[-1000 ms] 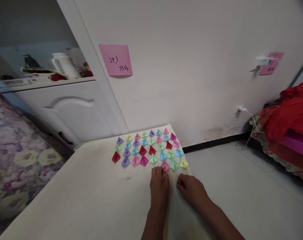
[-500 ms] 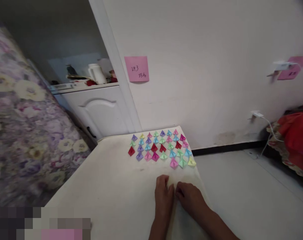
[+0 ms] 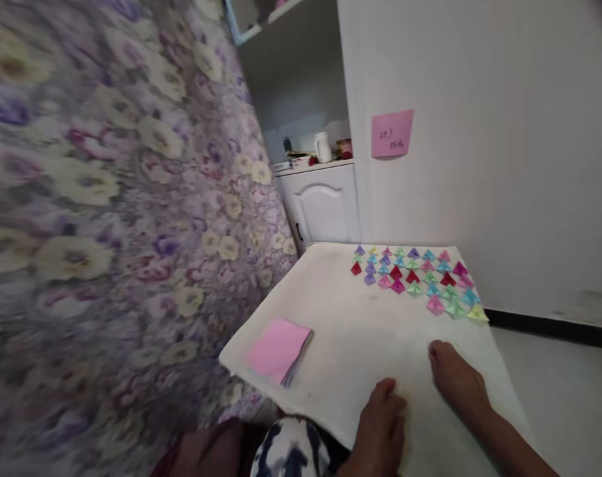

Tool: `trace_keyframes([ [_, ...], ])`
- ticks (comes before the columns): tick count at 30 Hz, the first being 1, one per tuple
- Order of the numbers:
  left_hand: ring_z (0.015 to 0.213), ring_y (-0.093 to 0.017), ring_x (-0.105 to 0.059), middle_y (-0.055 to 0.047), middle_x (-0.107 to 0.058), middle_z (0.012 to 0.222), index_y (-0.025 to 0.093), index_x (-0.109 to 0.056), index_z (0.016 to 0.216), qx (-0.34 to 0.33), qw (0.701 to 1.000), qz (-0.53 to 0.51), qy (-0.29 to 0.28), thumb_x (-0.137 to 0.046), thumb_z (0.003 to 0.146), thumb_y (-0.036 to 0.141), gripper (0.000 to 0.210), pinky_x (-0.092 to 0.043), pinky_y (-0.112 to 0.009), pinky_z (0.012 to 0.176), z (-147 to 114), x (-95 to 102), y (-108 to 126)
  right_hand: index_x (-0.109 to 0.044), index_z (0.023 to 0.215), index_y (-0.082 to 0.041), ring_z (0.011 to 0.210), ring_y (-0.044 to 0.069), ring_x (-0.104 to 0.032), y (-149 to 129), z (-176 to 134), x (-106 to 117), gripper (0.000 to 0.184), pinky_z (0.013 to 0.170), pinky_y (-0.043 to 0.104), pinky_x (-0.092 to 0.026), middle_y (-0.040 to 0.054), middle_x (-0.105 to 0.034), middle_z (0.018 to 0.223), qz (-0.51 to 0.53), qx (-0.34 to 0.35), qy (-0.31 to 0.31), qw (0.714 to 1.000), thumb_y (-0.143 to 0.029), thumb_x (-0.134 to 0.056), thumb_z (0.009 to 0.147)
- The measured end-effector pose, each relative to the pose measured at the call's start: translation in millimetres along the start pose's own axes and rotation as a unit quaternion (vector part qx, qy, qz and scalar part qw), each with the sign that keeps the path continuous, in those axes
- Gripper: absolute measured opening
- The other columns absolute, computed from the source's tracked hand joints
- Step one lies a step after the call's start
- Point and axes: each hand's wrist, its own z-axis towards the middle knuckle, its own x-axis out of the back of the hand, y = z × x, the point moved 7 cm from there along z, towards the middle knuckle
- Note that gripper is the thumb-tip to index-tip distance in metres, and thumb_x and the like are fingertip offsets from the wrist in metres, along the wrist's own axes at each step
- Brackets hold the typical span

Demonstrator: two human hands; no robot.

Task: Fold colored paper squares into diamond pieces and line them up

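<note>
Small folded paper pieces — pink, red, green, blue, violet, yellow — lie in rows at one o'clock on the pale table. Nearest them, at four o'clock, is the right hand, fingers curled in; whether it holds anything I cannot tell. The left hand, at six o'clock, has its fingers loosely bent — again, I cannot tell what they hold, if anything. A stack of square paper, pink on top, sits at nine o'clock. Farther out, a white cabinet stands at eleven o'clock.
</note>
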Motion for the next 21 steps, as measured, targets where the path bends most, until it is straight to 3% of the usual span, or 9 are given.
trace_keyframes([
  [5,0.114,-0.018,-0.049,-0.008,-0.051,0.124,0.023,-0.057,0.105,0.006,0.999,-0.031,0.02,-0.045,0.066,-0.003,0.048,-0.041,-0.033,0.096,-50,25.5,-3,-0.052,0.113,-0.017,0.091,0.025,-0.054,-5,-28,-7,0.032,0.076,0.035,-0.038,0.0137,-0.055,0.101,-0.051,0.027,0.063,0.996,-0.022,-0.031,0.09],
  [10,0.101,-0.017,-0.056,-0.006,-0.06,0.108,0.022,-0.061,0.09,0.05,0.996,-0.044,0.051,-0.044,0.065,-0.005,0.04,-0.044,-0.03,0.088,-77,62.4,-3,-0.05,0.121,-0.022,0.106,0.027,-0.049,-10,-66,-11,0.039,0.085,0.038,-0.036,0.0114,-0.05,0.123,-0.066,0.03,0.08,0.994,-0.024,-0.028,0.09],
  [15,0.085,-0.018,-0.06,-0.005,-0.065,0.086,0.021,-0.062,0.086,0.097,0.986,0.041,0.126,-0.042,0.079,0.009,0.024,-0.047,-0.029,0.076,-89,125.4,-3,-0.05,0.123,-0.02,0.116,0.026,-0.043,-19,-94,-16,0.041,0.095,0.039,-0.031,0.0097,-0.047,0.13,-0.078,0.063,0.107,0.989,-0.024,-0.027,0.089],
  [17,0.087,-0.018,-0.059,-0.005,-0.064,0.088,0.021,-0.061,0.088,0.118,0.969,0.137,0.168,-0.043,0.08,0.013,0.021,-0.047,-0.028,0.077,-90,155.9,-9,-0.051,0.122,-0.018,0.116,0.026,-0.044,-21,-97,-19,0.042,0.096,0.041,-0.031,0.0107,-0.049,0.128,-0.078,0.073,0.113,0.988,-0.024,-0.028,0.088],
  [21,0.099,-0.023,-0.053,-0.009,-0.059,0.101,0.018,-0.058,0.099,0.152,0.944,0.206,0.209,-0.043,0.079,0.014,0.025,-0.041,-0.036,0.088,-83,200.5,-35,-0.053,0.121,-0.018,0.113,0.027,-0.046,-20,-96,-24,0.041,0.093,0.043,-0.032,0.011,-0.05,0.127,-0.076,0.071,0.122,0.987,-0.024,-0.03,0.087],
])
